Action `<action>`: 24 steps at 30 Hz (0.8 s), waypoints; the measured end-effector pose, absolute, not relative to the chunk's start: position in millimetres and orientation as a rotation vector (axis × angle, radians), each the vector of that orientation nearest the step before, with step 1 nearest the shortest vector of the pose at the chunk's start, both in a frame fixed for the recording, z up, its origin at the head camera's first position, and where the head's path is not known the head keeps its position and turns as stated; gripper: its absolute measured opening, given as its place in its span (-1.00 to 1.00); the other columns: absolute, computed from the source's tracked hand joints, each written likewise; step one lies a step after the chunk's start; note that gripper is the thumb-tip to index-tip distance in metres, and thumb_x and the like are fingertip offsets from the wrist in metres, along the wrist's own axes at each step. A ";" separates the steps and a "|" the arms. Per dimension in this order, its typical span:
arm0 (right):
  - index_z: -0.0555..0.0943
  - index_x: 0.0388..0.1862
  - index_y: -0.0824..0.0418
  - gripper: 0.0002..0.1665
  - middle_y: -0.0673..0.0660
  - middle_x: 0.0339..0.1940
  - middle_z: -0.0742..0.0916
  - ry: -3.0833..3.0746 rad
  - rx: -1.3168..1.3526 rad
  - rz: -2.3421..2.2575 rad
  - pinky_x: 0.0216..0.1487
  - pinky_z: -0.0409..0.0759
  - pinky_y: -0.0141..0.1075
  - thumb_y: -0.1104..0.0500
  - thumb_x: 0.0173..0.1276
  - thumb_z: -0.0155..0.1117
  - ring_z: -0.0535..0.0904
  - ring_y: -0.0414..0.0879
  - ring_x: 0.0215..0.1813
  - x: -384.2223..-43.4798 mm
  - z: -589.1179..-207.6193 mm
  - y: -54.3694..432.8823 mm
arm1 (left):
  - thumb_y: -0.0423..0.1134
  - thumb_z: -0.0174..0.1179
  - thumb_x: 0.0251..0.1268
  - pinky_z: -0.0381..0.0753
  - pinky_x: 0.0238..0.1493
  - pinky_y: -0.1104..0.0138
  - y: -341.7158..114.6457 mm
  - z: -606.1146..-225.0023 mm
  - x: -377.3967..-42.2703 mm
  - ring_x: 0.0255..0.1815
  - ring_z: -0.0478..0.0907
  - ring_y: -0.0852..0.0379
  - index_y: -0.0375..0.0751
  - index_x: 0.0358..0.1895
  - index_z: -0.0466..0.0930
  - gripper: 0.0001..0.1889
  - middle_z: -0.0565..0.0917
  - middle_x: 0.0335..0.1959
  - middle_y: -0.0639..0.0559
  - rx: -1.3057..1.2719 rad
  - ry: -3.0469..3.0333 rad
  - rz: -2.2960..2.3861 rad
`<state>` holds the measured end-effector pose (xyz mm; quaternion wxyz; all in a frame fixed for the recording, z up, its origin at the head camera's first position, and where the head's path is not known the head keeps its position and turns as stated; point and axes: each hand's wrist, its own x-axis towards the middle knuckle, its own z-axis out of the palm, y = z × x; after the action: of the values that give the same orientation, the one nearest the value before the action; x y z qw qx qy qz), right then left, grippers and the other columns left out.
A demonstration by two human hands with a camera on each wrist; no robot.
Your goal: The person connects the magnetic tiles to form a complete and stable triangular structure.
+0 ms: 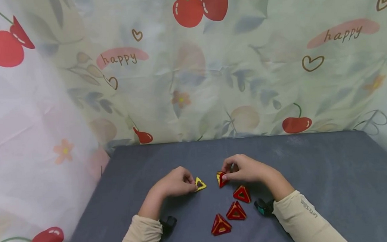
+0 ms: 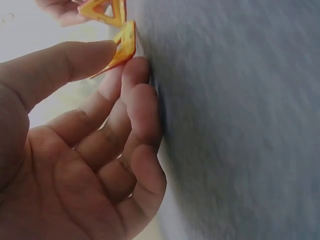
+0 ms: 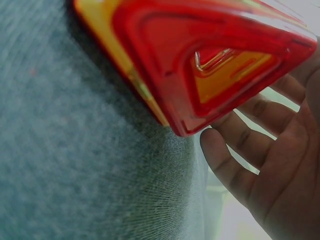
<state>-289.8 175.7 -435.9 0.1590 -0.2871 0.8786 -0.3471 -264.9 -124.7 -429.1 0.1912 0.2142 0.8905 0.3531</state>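
My left hand pinches a yellow triangular tile with a hollow centre between thumb and fingertips. In the left wrist view the same tile looks orange-yellow, and the other fingers curl loosely below it. Across a small gap, my right hand pinches a red and yellow triangular piece, partly hidden by the fingers. Closest to the right hand lies a red pyramid of triangular tiles. A red and yellow pyramid fills the upper right wrist view, in front of the fingers.
Two more red pyramids stand nearer the front, one in the middle and one further left. All rest on a dark grey table. A printed curtain hangs behind the table's back edge.
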 end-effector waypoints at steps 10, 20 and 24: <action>0.74 -0.13 0.02 -0.91 -0.05 -0.22 0.75 2.503 -0.817 -1.005 -0.20 0.64 -0.26 0.04 0.51 0.44 0.66 -0.12 -0.26 -289.8 -436.6 174.3 | -0.28 0.33 0.37 0.38 -0.42 0.36 -103.8 -431.3 -269.2 -0.53 0.38 0.23 -0.17 -0.38 0.72 -0.87 0.58 -0.50 0.14 0.617 2.500 0.960; 0.74 -0.13 0.02 -0.91 -0.05 -0.24 0.75 2.499 -0.815 -1.000 -0.25 0.62 -0.27 0.05 0.52 0.42 0.66 -0.07 -0.30 -289.1 -435.8 173.3 | -0.26 0.25 0.39 0.17 -0.57 0.35 -83.5 -426.7 -274.4 -0.70 0.15 0.24 -0.14 -0.70 0.51 -0.60 0.32 -0.76 0.19 0.546 2.494 0.855; 0.74 -0.12 0.03 -0.92 -0.04 -0.23 0.75 2.493 -0.818 -1.002 -0.25 0.62 -0.27 0.06 0.53 0.42 0.66 -0.07 -0.32 -289.1 -435.8 173.1 | -0.24 0.24 0.39 0.24 -0.58 0.36 -77.9 -425.2 -277.0 -0.71 0.24 0.23 -0.17 -0.69 0.59 -0.61 0.41 -0.76 0.18 0.508 2.481 0.836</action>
<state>-289.1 173.1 -435.8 0.1659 -0.2873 0.8753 -0.3520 -277.0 -77.9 -425.2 0.2350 0.1853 0.9043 0.3045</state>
